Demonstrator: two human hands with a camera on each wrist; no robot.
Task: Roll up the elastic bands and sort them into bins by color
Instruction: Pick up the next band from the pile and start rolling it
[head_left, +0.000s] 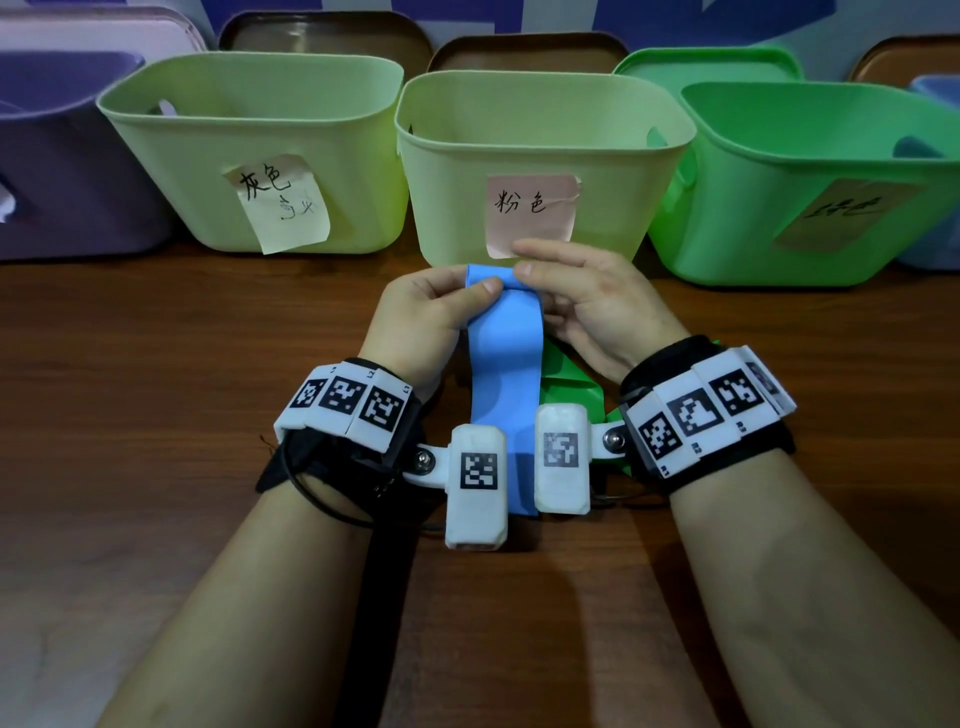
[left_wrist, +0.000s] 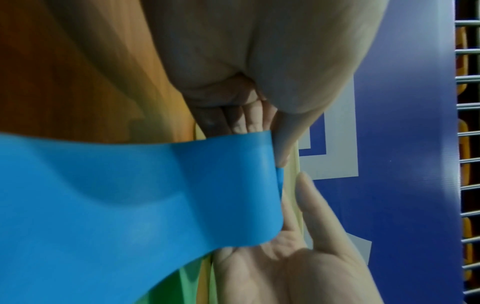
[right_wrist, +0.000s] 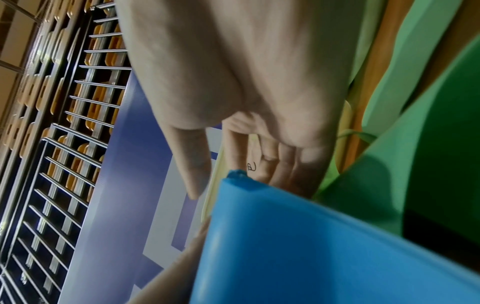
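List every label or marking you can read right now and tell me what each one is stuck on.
"灰色" on the yellow note on the left pale bin; a smaller scribble under it is unreadable.
"粉色" on the pink note on the middle pale bin.
Note on the green bin: writing too dim and slanted to read.
Square coded tags on the wrist bands: patterns, no words.

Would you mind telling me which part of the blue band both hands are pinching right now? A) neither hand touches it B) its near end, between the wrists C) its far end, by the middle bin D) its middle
C: the left hand and right hand both pinch the blue band at its far end, just in front of the middle bin.
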